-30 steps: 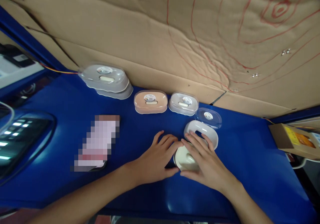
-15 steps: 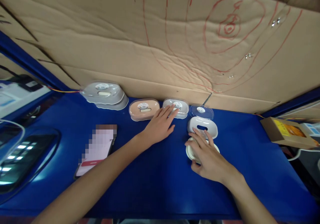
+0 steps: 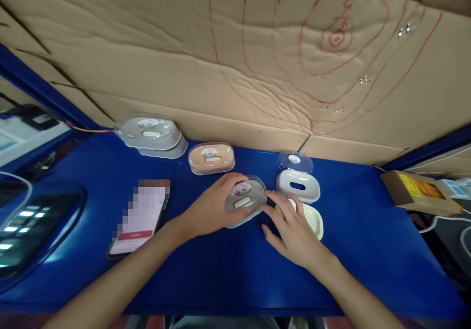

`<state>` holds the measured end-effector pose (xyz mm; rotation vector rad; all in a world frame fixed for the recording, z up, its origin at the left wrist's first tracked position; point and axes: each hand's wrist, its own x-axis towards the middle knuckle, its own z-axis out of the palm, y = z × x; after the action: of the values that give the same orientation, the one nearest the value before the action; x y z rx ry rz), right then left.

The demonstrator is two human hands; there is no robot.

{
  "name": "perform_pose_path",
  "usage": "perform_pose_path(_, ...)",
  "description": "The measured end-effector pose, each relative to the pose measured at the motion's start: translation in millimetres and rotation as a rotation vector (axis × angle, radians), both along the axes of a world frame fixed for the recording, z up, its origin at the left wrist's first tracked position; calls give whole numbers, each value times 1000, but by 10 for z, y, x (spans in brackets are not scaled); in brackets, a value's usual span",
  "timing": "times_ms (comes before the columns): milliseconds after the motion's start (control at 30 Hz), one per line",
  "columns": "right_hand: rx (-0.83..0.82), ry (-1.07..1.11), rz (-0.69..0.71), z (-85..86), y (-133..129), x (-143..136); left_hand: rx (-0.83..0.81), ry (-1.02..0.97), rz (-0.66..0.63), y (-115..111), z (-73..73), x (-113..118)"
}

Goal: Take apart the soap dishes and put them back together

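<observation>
My left hand [image 3: 211, 206] grips a grey oval box with a clear lid and round sticker [image 3: 246, 199], tilted, thumb in front and fingers behind. Fingers apart, my right hand [image 3: 292, 228] is at that box's right end, its fingertips at or near the lid. Partly beneath my right hand lies a cream oval dish [image 3: 315, 221]. Behind the dish stands a white oval tray with a slot [image 3: 309, 187], and behind that a clear lid with a sticker [image 3: 301, 164]. A peach lidded box [image 3: 221, 158] sits left of these.
Stacked grey lidded boxes [image 3: 167, 140] stand at the back left, near the cardboard wall [image 3: 165, 84]. A phone [image 3: 138, 216] lies left of my left forearm. At the right edge is a brown carton [image 3: 408, 196]; a dark glossy device [image 3: 29, 231] is far left.
My left hand has taken hold of the grey lidded box from the back row and brought it nearer. My right hand has shifted left, off part of the cream dish, to the box.
</observation>
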<state>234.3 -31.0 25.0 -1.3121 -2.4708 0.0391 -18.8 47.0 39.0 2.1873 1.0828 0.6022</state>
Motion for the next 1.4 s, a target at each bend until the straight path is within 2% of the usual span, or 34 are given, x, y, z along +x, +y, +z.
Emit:
perform_pose_path(67,0,-25,12,-23,4,-13,-5,-50,41,95,67,-9)
perform_pose_path(200,9,-55,58,-50,6,-22,188,32,70,322,129,98)
perform_pose_path(300,16,-32,97,-56,-12,-41,269,216,-14,540,84,278)
perform_pose_path(467,25,-7,178,-51,-48,-70,242,276,-159,918,-66,541)
perform_pose_path(567,43,-13,188,-54,-55,-69,207,292,-191,991,-89,597)
perform_pose_path(633,49,-15,188,-60,-52,-65,207,280,-188,907,-50,565)
perform_pose_path(733,65,-3,177,-71,-36,-61,195,208,-208,593,51,379)
perform_pose_path(767,73,11,172,-73,-28,-60,133,133,-262,464,78,287)
perform_pose_path(833,84,52,165,-69,-14,-57,-11,122,-373,227,104,91)
perform_pose_path(933,123,109,143,-50,-10,-51,-95,117,-305,20,72,-128)
perform_pose_path(1033,212,106,99,-36,-31,-50,-261,6,-198,-7,30,-189)
perform_pose_path(1133,260,49,93,-41,-51,-54,-565,-172,-132,23,32,-148)
perform_pose_path(1200,284,32,99,-49,-52,-57,-710,-262,-69,25,45,-107)
perform_pose_path(1267,317,42,96,-53,-49,-56,-745,-301,-8,11,55,-73)
perform_pose_path(1400,339,75,112,-41,-58,-30,-697,-303,56,-23,55,-51)
